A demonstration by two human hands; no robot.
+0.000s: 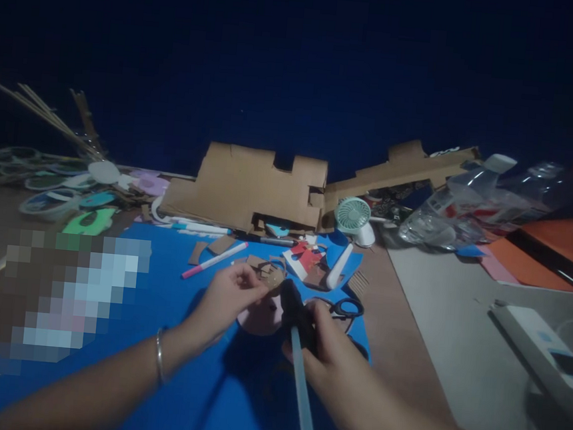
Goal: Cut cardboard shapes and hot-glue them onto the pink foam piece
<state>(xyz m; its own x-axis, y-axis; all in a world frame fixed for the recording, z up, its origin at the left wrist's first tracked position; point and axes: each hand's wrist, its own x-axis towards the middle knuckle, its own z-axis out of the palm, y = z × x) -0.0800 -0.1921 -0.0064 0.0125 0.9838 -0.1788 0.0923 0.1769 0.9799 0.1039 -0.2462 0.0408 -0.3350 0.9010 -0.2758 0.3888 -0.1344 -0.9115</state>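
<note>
My right hand (332,353) is wrapped round a black glue gun (291,306), and a long translucent glue stick (303,394) juts from its back end towards me. Across from it, my left hand (229,300) pinches a small round tan piece (274,279), perhaps cardboard, close to the gun's front. Beneath the two hands lies a pale pink disc (260,321) on the blue sheet (167,312). Black-handled scissors (348,307) rest just beyond my right hand. The gun's nozzle tip is hard to make out in the dim, blurred picture.
Behind the hands lie a pink-capped marker (215,259), paper scraps (305,258) and a large cut cardboard sheet (249,188). A small green fan (354,215) stands near plastic bottles (437,218). At right is a white power strip (541,341); at left, wooden sticks (49,114).
</note>
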